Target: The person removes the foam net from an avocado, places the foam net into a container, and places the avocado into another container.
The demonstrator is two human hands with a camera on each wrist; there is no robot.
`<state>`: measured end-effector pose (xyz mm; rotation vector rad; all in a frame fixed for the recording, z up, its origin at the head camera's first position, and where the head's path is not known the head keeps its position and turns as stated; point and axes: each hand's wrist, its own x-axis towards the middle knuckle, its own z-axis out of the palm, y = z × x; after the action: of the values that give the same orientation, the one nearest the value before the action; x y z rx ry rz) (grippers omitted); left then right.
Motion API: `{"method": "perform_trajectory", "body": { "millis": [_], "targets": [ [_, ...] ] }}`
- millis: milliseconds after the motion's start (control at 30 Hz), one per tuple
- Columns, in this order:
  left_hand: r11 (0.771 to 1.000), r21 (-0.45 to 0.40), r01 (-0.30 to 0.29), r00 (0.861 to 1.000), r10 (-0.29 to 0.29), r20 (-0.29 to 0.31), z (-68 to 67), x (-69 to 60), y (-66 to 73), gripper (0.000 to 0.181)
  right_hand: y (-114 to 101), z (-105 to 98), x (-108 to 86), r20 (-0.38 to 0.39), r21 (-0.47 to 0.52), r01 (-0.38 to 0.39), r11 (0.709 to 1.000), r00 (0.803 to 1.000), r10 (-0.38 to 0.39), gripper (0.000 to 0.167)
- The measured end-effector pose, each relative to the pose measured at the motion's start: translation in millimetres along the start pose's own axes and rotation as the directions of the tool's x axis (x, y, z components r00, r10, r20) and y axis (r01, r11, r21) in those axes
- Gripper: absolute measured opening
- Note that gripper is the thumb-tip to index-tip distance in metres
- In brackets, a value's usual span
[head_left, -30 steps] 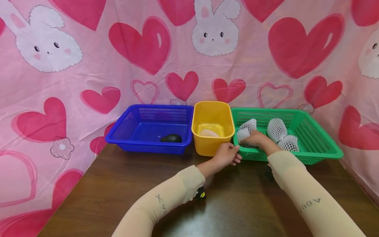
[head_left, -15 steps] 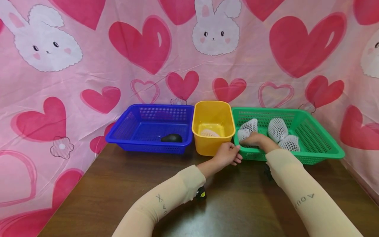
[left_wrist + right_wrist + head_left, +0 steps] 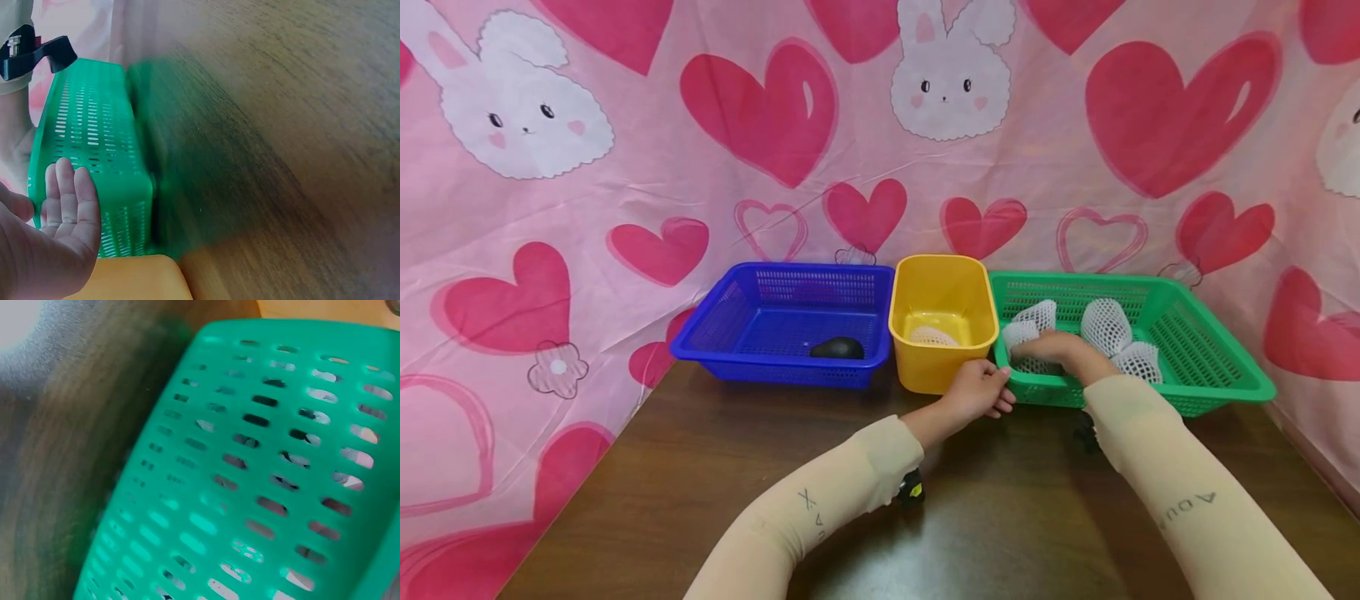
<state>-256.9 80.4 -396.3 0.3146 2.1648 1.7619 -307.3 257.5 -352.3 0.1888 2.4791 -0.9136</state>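
Note:
My left hand (image 3: 976, 392) is at the near left corner of the green basket (image 3: 1217, 387). Its thumb and forefinger seem to pinch the rim, while the other fingers (image 3: 65, 194) extend loosely outside the wall. Inside that basket, my right hand (image 3: 1051, 350) reaches down with curled fingers onto a white foam fruit net (image 3: 1019, 333); its fingertips are hidden, and what the net contains cannot be made out. Another foam net (image 3: 1041, 313) lies just behind. Only the green wall shows in the right wrist view, so the right hand is hidden there.
Two more foam-netted pieces (image 3: 1107, 327) lie right of my right hand. The yellow bin (image 3: 928, 367) holds a pale foam net (image 3: 934, 336). A dark avocado-shaped fruit (image 3: 837, 348) sits in the blue basket (image 3: 778, 367). All three containers stand on a wooden table (image 3: 992, 508).
My right hand has shifted slightly within the green basket, and the foam net beneath it has moved a little; more netting shows under the hand. My left hand stays at the corner.

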Motion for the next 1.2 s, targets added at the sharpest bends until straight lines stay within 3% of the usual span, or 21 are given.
{"method": "perform_trajectory", "body": {
  "millis": [200, 367, 900, 1200],
  "targets": [
    [1.0, -0.011, -0.012, 1.0, 0.012, 0.001, -0.5, -1.3, 0.2, 0.026, 0, -10, -11.5, -0.017, 0.109, 0.01, 0.994, 1.0, -0.008, 0.088],
    [1.0, -0.012, -0.02, 1.0, 0.02, -0.005, -0.7, -1.3, 0.2, 0.027, 1, -19, -22.4, -0.044, 0.144, 0.049, 0.988, 0.998, -0.043, 0.082],
    [1.0, -0.02, 0.004, 1.0, -0.004, 0.02, -3.8, 0.5, -1.4, 0.029, -8, -44, -72.1, -0.104, 0.142, 0.203, 0.969, 0.976, -0.189, 0.077],
    [1.0, 0.0, 0.004, 0.996, -0.004, 0.089, -22.1, -7.3, -1.7, 0.028, -17, -44, -97.6, -0.137, 0.131, 0.266, 0.955, 0.959, -0.248, 0.083]
  ]
}}
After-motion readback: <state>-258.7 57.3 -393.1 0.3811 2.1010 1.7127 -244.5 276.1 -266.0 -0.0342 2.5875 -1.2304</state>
